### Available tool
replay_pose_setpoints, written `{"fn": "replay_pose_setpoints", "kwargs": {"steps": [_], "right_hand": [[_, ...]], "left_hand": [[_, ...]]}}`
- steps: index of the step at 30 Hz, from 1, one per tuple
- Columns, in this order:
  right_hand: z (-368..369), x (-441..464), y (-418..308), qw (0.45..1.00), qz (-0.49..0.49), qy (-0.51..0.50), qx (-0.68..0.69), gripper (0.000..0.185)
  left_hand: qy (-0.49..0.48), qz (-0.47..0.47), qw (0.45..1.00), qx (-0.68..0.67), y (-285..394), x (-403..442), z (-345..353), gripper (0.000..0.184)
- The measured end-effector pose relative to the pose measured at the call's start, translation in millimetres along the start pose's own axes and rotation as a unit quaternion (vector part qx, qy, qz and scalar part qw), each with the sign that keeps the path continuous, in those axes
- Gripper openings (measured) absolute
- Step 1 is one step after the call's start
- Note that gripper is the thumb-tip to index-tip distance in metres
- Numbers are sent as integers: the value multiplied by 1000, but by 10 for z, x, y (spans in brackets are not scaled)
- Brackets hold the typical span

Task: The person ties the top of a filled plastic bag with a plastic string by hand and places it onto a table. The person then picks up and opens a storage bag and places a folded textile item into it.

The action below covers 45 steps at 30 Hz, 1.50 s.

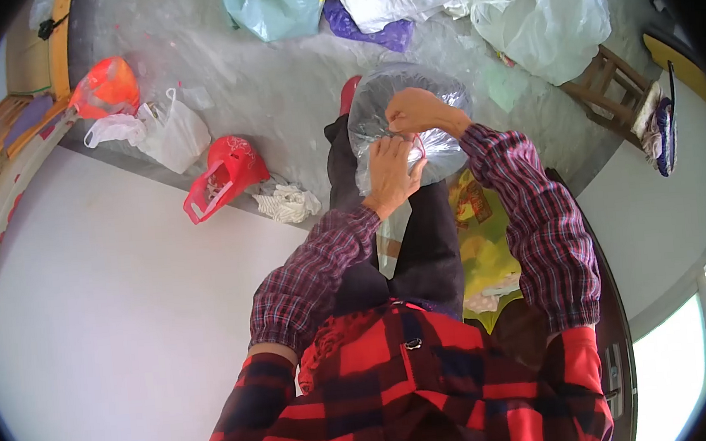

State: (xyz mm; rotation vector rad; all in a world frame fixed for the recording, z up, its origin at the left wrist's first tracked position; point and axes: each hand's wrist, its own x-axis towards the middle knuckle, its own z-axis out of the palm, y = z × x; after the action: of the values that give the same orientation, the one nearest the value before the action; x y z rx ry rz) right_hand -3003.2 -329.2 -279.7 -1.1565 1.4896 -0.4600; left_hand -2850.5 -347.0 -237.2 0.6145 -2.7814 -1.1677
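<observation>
A puffed-out clear plastic bag point(369, 107) stands in front of my knees, its shiny film spread round both hands. My left hand point(391, 172) is closed on the gathered film at the near side of the bag. Just beyond it, my right hand point(419, 112) is bent in a pinch over the bag's middle. A thin red string point(419, 142) shows between the two hands, seeming to run to the right fingers. The fingertips of my right hand are partly hidden. What the bag contains cannot be made out.
On the grey floor lie a red bag point(233, 170), white bags point(174, 135), an orange-red bag point(110, 86) and a striped cloth point(287, 203). Farther off are a teal bag point(270, 7) and a large whitish bag point(549, 23). A wooden stool point(612, 88) stands right; a yellow-green bag point(485, 239) is beside my leg.
</observation>
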Motion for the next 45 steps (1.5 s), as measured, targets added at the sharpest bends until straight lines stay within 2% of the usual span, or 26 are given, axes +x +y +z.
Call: {"fn": "replay_pose_setpoints", "kwargs": {"steps": [1, 3, 4, 6, 7, 9, 10, 12, 13, 15, 18, 25, 27, 31, 33, 34, 35, 36, 37, 38, 39, 40, 42, 43, 45], "right_hand": [[-17, -87, 9, 1000, 2, 2, -6, 16], [-12, -272, 1, 986, 43, 71, 148, 16], [-2, -337, -13, 986, 45, 72, 146, 16], [19, -411, -50, 962, -17, 262, 74, 12], [-44, -476, -106, 962, -17, 262, 74, 12], [-186, -630, -160, 951, -86, 294, -29, 23], [-155, -674, -146, 952, -87, 294, -29, 23], [-92, -751, -129, 943, -195, 212, -166, 23], [-71, -792, -131, 943, -195, 212, -166, 23], [-42, -852, -145, 923, -195, 147, -296, 22], [-48, -871, -177, 914, -160, 164, -335, 19], [24, -938, -121, 882, -157, 187, -402, 13], [4, -910, -15, 949, -128, 174, -229, 6], [-33, -891, 25, 927, -203, 217, -228, 3], [-38, -917, 109, 987, -101, 121, -44, 7], [-41, -921, 116, 987, -101, 118, -46, 7], [-45, -929, 121, 988, -65, 135, 17, 8], [-67, -935, 93, 985, -29, 152, 79, 10], [-50, -917, 52, 985, -29, 149, 77, 10], [-8, -874, -7, 945, 1, 299, 134, 12], [32, -860, -55, 878, 32, 440, 187, 16], [84, -885, -30, 879, 32, 439, 186, 16], [263, -922, 81, 886, 211, 373, 177, 20], [410, -906, 53, 888, 197, 341, 238, 24], [611, -901, 27, 893, 214, 339, 205, 24]], "left_hand": [[5, 3, 1000, -3, -10, -2, 9, 36], [3, 26, 1000, 13, -31, -26, 3, 32], [4, 28, 1000, 11, -21, -23, 20, 32], [23, 49, 999, -2, -51, 7, 30, 25], [23, 50, 998, -2, -58, 21, 20, 25], [15, 101, 995, -10, -82, 33, -5, 23], [15, 100, 995, -9, -102, 42, -20, 23], [-5, 139, 990, 5, -145, 68, -43, 23], [-4, 139, 990, 5, -148, 73, -42, 23], [5, 155, 988, 8, -157, 85, -49, 24], [-4, 165, 986, 18, -164, 100, -62, 24], [-28, 172, 984, 36, -212, 96, -47, 27], [-38, 179, 983, 25, -226, 93, -51, 29], [-38, 174, 984, 6, -256, 97, -50, 30], [-35, 163, 986, -21, -262, 100, -44, 31], [-33, 162, 986, -21, -269, 101, -48, 31], [-44, 163, 985, -32, -276, 107, -50, 31], [-55, 164, 984, -42, -280, 118, -51, 31], [-53, 162, 984, -43, -284, 121, -52, 31], [-55, 163, 984, -45, -289, 128, -54, 30], [-58, 164, 984, -46, -292, 124, -56, 30], [-56, 163, 984, -47, -286, 117, -56, 30], [-55, 148, 987, -20, -263, 111, -56, 28], [-54, 148, 987, -20, -230, 106, -69, 28], [-87, 114, 989, 38, -124, 75, -95, 24]]}}
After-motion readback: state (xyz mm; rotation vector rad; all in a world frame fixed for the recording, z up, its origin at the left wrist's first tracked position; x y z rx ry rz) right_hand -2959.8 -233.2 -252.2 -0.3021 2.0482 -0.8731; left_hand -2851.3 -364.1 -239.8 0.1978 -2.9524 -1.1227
